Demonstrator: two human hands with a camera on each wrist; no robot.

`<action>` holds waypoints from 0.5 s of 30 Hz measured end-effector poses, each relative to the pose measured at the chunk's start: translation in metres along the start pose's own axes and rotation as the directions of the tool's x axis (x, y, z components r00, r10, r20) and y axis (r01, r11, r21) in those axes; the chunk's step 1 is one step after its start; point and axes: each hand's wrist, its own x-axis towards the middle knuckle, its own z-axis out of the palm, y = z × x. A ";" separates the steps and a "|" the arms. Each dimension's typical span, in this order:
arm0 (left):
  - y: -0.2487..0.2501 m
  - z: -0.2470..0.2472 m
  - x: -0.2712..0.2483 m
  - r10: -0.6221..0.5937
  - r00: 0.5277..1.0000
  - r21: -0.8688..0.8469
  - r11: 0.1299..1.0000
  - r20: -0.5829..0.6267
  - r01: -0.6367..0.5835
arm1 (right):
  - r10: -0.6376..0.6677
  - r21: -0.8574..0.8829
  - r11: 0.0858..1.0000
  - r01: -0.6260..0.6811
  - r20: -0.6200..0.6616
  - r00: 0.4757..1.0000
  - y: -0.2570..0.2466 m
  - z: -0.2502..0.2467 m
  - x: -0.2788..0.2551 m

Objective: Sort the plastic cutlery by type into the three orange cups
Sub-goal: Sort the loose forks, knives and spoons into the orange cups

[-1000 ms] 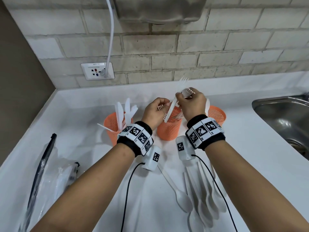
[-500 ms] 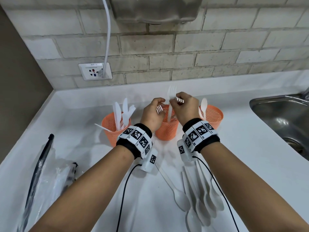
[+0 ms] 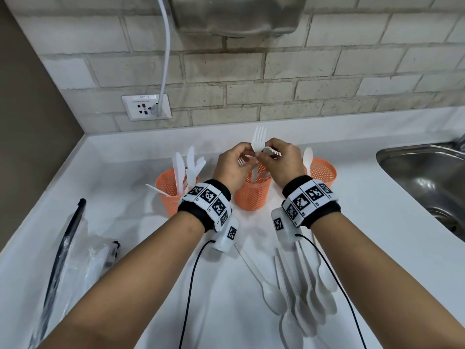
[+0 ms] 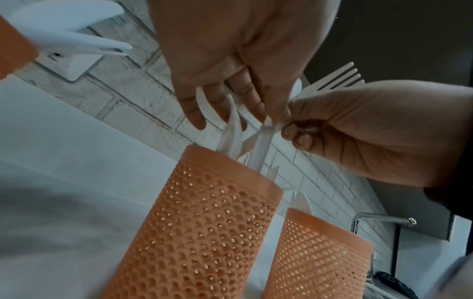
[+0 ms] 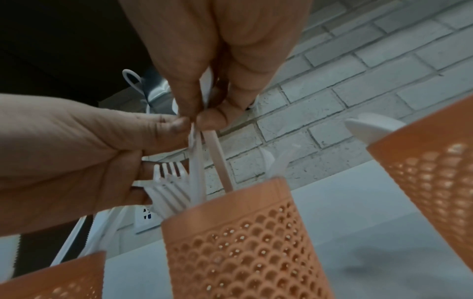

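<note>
Three orange mesh cups stand in a row: the left cup (image 3: 173, 190) holds knives, the middle cup (image 3: 253, 195) forks, the right cup (image 3: 323, 171) one spoon. Both hands meet just above the middle cup (image 5: 243, 232). My right hand (image 3: 279, 159) pinches an upright white fork (image 3: 259, 139), tines up, its handle reaching down into the cup, and a second fork (image 3: 273, 151) lying across its fingers. My left hand (image 3: 236, 162) pinches the upright fork's handle with thumb and fingertips (image 5: 179, 123). More forks (image 5: 169, 182) stick out of that cup.
Several white spoons (image 3: 302, 298) lie on the white counter near me, under my right forearm. A clear plastic bag (image 3: 75, 260) with a black strip lies at the left. A steel sink (image 3: 427, 177) is at the right. Wrist cables trail over the counter.
The fork in my right hand has swung from tilted to upright over the middle cup. My left hand has closed in and taken hold of its handle.
</note>
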 end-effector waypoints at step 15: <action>-0.005 0.000 -0.005 -0.041 0.999 0.114 0.992 -0.029 0.044 | 0.099 -0.431 0.902 -0.010 0.184 0.978 0.010 0.006 0.005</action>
